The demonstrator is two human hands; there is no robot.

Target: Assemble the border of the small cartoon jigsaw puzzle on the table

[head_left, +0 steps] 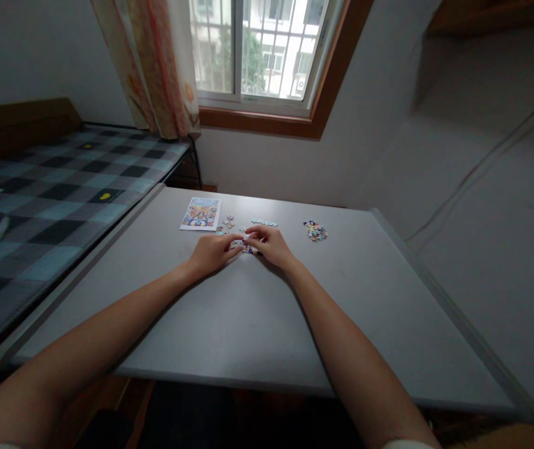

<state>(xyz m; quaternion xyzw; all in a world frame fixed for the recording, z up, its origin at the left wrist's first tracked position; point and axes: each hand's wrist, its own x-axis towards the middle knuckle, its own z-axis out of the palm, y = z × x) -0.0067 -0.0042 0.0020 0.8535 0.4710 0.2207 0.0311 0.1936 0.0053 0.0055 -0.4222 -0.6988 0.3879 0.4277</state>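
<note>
Both hands meet over a small cluster of jigsaw puzzle pieces [249,251] on the grey-white table. My left hand [211,253] comes in from the left, its thumb and index finger closed on the cluster's left edge. My right hand [269,245] is bent in a pinch over the same pieces, with its fingertips on a small puzzle piece. The fingers partly hide the cluster. Just beyond my hands lies a joined strip of pale blue pieces [264,222]. Loose puzzle pieces [228,222] are scattered behind my left hand.
A printed picture card [201,214] lies at the back left of the table [379,324]. A pile of mixed puzzle pieces [316,231] sits to the right of my hands. A bed with a checked cover [75,181] stands along the left, and a window [267,56] is ahead.
</note>
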